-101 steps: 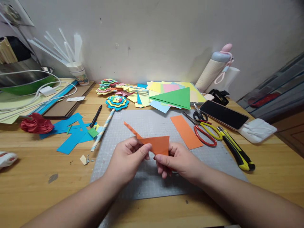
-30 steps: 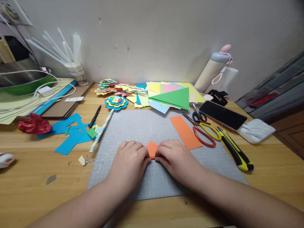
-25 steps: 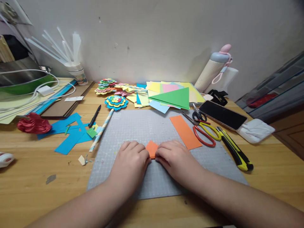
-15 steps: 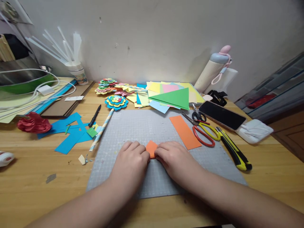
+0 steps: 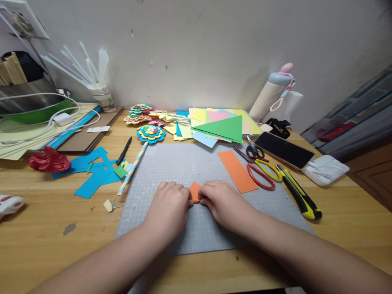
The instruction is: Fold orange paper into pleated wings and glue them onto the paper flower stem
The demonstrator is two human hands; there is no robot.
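Both my hands press a folded orange paper (image 5: 194,191) flat onto the grey cutting mat (image 5: 183,163). My left hand (image 5: 170,206) covers its left part with fingers curled down on it. My right hand (image 5: 222,200) covers the right part the same way. Only a small orange corner shows between the fingertips. A loose orange paper strip (image 5: 237,170) lies on the mat just beyond my right hand.
Red and yellow scissors (image 5: 260,167), a yellow-black utility knife (image 5: 300,197) and a phone (image 5: 283,143) lie to the right. Coloured paper sheets (image 5: 219,124) and paper flowers (image 5: 150,134) lie behind the mat. Blue scraps (image 5: 92,171), a pen (image 5: 124,150) and a striped straw (image 5: 133,167) lie left.
Earlier I held the orange paper up above the mat; it has since been laid down and folded small. Over the last second my hands stay pressed on it, barely shifting.
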